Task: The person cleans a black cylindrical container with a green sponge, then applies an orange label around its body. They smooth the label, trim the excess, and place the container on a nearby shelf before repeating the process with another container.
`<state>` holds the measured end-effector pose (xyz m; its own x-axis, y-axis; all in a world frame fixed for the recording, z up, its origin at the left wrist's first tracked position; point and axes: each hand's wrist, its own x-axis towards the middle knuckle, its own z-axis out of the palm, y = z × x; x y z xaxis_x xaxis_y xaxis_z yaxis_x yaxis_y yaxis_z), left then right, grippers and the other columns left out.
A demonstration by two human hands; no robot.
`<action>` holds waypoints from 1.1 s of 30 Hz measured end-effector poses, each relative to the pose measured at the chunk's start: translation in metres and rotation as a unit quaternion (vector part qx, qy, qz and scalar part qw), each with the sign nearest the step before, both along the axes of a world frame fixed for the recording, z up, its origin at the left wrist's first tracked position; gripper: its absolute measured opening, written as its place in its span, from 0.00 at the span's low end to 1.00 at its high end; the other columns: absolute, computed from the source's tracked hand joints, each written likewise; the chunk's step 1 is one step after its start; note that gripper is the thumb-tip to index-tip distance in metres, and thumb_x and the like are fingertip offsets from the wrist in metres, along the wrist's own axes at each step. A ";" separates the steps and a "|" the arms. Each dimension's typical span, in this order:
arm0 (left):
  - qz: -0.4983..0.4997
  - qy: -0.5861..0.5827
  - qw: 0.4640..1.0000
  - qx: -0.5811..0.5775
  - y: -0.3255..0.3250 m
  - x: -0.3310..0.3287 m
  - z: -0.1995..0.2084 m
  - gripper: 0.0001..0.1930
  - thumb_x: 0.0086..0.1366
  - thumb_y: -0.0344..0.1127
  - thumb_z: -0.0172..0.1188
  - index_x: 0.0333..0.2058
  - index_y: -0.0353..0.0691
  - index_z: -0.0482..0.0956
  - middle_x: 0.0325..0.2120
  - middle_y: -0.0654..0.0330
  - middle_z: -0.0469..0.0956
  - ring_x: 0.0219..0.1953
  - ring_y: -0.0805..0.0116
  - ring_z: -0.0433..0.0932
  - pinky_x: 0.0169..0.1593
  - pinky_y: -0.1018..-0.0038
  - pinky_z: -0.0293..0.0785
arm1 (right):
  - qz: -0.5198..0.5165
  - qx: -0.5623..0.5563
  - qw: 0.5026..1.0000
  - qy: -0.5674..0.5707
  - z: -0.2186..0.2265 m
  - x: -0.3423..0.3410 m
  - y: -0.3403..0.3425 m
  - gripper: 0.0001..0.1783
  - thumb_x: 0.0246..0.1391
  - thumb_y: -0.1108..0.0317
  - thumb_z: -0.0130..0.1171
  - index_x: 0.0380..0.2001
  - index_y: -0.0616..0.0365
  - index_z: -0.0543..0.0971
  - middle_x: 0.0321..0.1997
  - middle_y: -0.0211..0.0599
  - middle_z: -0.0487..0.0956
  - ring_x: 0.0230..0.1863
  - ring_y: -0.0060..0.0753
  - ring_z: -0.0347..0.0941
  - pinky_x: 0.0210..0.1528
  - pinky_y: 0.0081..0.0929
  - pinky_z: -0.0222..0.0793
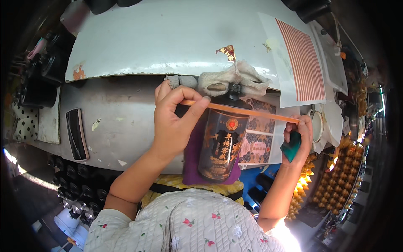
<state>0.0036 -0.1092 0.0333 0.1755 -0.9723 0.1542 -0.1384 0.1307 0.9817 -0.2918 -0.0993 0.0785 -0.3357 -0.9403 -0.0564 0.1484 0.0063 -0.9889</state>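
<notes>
A thin orange strip [260, 113] is stretched across the shoulder of a black bottle [220, 145] with gold and red decoration. My left hand [178, 107] pinches the strip's left end between thumb and fingers. Its right end is in the fingertips of my right hand [300, 136], which also keeps a dark green flat piece [291, 148] against the palm. The bottle lies with its neck away from me, its body on a purple cloth [192, 161]. Around the neck is a crumpled greyish cloth [218, 82]. I cannot tell whether the strip touches the bottle.
A sheet of red-brown strips [300, 61] hangs over the raised white shelf [168, 38] at the right. Printed dark labels [256, 147] lie right of the bottle. A phone [75, 134] rests at the left. Black bottles [77, 180] stand lower left, gold pieces [340, 176] lower right.
</notes>
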 end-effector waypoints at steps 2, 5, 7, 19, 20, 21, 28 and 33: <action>0.001 -0.022 1.000 -0.004 -0.002 -0.001 0.000 0.09 0.61 0.38 0.70 0.29 0.43 0.80 0.27 0.64 0.69 0.43 0.63 0.61 0.52 0.69 0.57 | -0.010 0.004 1.000 -0.002 -0.003 -0.002 -0.001 0.08 0.62 0.66 0.56 0.34 0.57 0.70 0.36 0.37 0.74 0.31 0.20 0.66 0.22 0.13 0.57; 0.012 -0.023 1.000 -0.016 -0.003 -0.002 -0.002 0.09 0.60 0.38 0.70 0.29 0.43 0.80 0.27 0.64 0.68 0.43 0.63 0.62 0.51 0.68 0.58 | 0.000 0.006 1.000 -0.021 -0.004 -0.007 0.000 0.06 0.62 0.68 0.57 0.34 0.57 0.72 0.37 0.35 0.76 0.31 0.20 0.68 0.28 0.13 0.61; 0.018 -0.025 0.999 -0.021 -0.004 -0.003 -0.002 0.08 0.60 0.38 0.71 0.28 0.43 0.81 0.27 0.64 0.68 0.42 0.63 0.62 0.51 0.68 0.59 | 0.014 0.001 1.000 -0.027 -0.004 -0.011 0.000 0.05 0.61 0.68 0.57 0.33 0.57 0.73 0.37 0.35 0.78 0.29 0.19 0.67 0.29 0.14 0.61; 0.018 0.002 1.000 0.005 -0.004 -0.006 -0.012 0.08 0.60 0.38 0.71 0.29 0.43 0.82 0.29 0.62 0.67 0.43 0.62 0.63 0.50 0.68 0.59 | 0.007 -0.016 0.999 -0.035 -0.007 -0.017 -0.001 0.08 0.62 0.67 0.55 0.32 0.58 0.69 0.34 0.39 0.73 0.24 0.20 0.63 0.22 0.14 0.55; 0.018 0.009 1.000 0.010 -0.004 -0.006 -0.014 0.08 0.60 0.38 0.71 0.29 0.43 0.82 0.29 0.62 0.67 0.43 0.62 0.63 0.51 0.68 0.59 | 0.004 -0.015 0.999 -0.030 -0.008 -0.017 -0.002 0.09 0.63 0.66 0.55 0.32 0.58 0.69 0.34 0.39 0.73 0.24 0.20 0.63 0.22 0.14 0.55; 0.017 0.016 1.000 0.014 -0.005 -0.006 -0.015 0.08 0.60 0.38 0.71 0.29 0.43 0.82 0.29 0.62 0.67 0.43 0.62 0.63 0.51 0.68 0.59 | 0.001 -0.014 1.000 -0.025 -0.009 -0.018 -0.001 0.09 0.63 0.66 0.55 0.32 0.58 0.69 0.35 0.39 0.73 0.25 0.20 0.63 0.22 0.14 0.56; 0.014 -0.036 0.999 0.023 -0.004 -0.006 -0.010 0.08 0.64 0.35 0.66 0.27 0.41 0.79 0.28 0.66 0.77 0.44 0.66 0.65 0.59 0.66 0.55 | 0.050 -0.030 0.997 -0.043 -0.012 -0.026 -0.001 0.07 0.66 0.67 0.54 0.35 0.57 0.68 0.37 0.37 0.72 0.33 0.23 0.66 0.23 0.15 0.63; 0.014 -0.069 0.997 0.036 -0.004 -0.003 -0.012 0.08 0.64 0.34 0.66 0.28 0.41 0.79 0.29 0.65 0.77 0.42 0.67 0.67 0.60 0.63 0.56 | 0.041 -0.032 0.998 -0.044 -0.013 -0.027 -0.001 0.08 0.66 0.67 0.54 0.35 0.57 0.68 0.36 0.38 0.72 0.33 0.24 0.66 0.23 0.15 0.64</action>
<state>0.0006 -0.1130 0.0211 0.1840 -0.9769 0.1091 -0.2748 0.0555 0.9599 -0.3189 -0.1005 0.0658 -0.2529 -0.9673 -0.0215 0.2362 -0.0402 -0.9709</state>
